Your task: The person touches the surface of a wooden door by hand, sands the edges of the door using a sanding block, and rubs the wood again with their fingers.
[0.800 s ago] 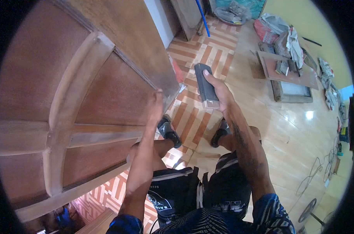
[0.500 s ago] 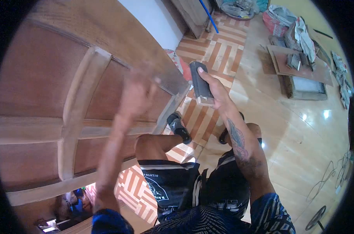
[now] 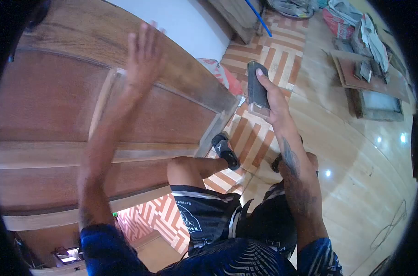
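The wooden door [image 3: 172, 115] fills much of the left half of the frame, its reddish panels set between paler strips and its nearest corner close to the centre. The left hand [image 3: 146, 60] is above the door's upper edge board, left of centre near the top of the frame. Its fingers are stretched out straight and slightly apart, gripping nothing; they are blurred, and whether the palm touches the wood I cannot tell.

The dark block [image 3: 258, 85] is just right of centre in the upper half of the frame, apart from the door. The right hand [image 3: 277, 101] grips it along its right side, with the thumb lying flat on its upper face; the other fingers are hidden behind it.

Near the door's corner, a red and white sack [image 3: 225, 78] lies on the striped floor [image 3: 246, 138]. A foot in a dark sandal [image 3: 223, 148] stands just below that corner. A blue stick [image 3: 259, 18] slants at the top of the frame, and a brown board [image 3: 349, 73] bearing small pieces is at the upper right.
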The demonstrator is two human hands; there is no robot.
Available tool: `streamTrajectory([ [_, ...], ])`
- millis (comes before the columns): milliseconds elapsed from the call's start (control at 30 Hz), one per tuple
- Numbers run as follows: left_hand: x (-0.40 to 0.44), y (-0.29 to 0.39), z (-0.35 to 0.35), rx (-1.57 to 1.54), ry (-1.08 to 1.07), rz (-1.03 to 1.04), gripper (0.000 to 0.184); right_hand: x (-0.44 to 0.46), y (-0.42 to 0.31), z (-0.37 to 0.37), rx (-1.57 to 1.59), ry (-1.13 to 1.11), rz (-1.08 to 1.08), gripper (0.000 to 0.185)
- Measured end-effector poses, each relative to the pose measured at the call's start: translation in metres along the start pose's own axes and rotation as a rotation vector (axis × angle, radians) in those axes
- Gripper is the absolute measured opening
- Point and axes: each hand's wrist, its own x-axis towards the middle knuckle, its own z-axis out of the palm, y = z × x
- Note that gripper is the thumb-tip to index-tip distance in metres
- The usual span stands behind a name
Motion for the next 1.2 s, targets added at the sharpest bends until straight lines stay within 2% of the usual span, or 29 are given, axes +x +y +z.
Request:
streamTrajectory([
  [33,-0.002,0.027,0.003,0.007,-0.09,0.04,0.067,0.001,-0.001,-0.001,-0.006,-0.008,-0.015,0.044],
  [100,-0.019,0.087,0.028,0.194,-0.028,0.196,0.076,0.0,-0.003,-0.003,-0.024,-0.025,-0.05,0.043],
  [133,-0.035,0.124,0.064,0.579,0.173,0.237,0.073,-0.002,-0.005,-0.004,-0.025,-0.018,-0.042,0.043],
  [200,-0.064,0.171,0.09,0.411,0.129,0.485,0.065,-0.007,-0.01,-0.005,-0.025,-0.002,-0.027,0.044],
  [233,-0.081,0.183,0.075,-0.154,-0.116,0.66,0.06,-0.008,-0.012,-0.007,-0.027,0.01,-0.034,0.044],
  [367,-0.085,0.182,0.035,-0.869,-0.907,0.596,0.063,-0.008,-0.017,-0.01,-0.022,0.017,-0.034,0.044],
  [433,-0.087,0.162,0.016,-0.961,-0.862,0.521,0.064,-0.008,-0.017,-0.009,-0.005,-0.007,-0.034,0.043],
  [500,-0.091,0.121,-0.001,-0.765,-0.379,0.442,0.065,-0.008,-0.015,-0.007,0.013,-0.035,-0.047,0.042],
  [567,-0.081,0.076,0.013,-0.597,-0.04,0.323,0.066,-0.01,-0.01,-0.002,0.015,-0.061,-0.019,0.042],
  [633,-0.059,0.022,-0.022,-0.646,0.115,0.07,0.067,-0.011,-0.005,0.0,0.0,-0.068,-0.011,0.043],
  [700,-0.047,-0.026,-0.035,-0.465,0.212,-0.064,0.067,-0.012,0.0,-0.001,-0.027,-0.057,-0.021,0.044],
  [800,-0.04,-0.059,-0.03,-0.263,0.096,-0.144,0.068,-0.011,-0.001,-0.006,-0.018,-0.056,-0.022,0.043],
  [900,-0.04,-0.043,-0.022,-0.086,-0.065,-0.066,0.07,-0.009,-0.001,-0.007,-0.044,-0.011,-0.05,0.047],
  [1100,-0.061,0.043,0.002,0.001,-0.224,0.181,0.071,-0.012,-0.002,-0.007,-0.072,-0.005,-0.071,0.042],
  [1200,-0.096,0.096,0.05,0.049,-0.153,0.387,0.067,-0.018,-0.007,-0.008,-0.071,-0.008,-0.079,0.041],
])
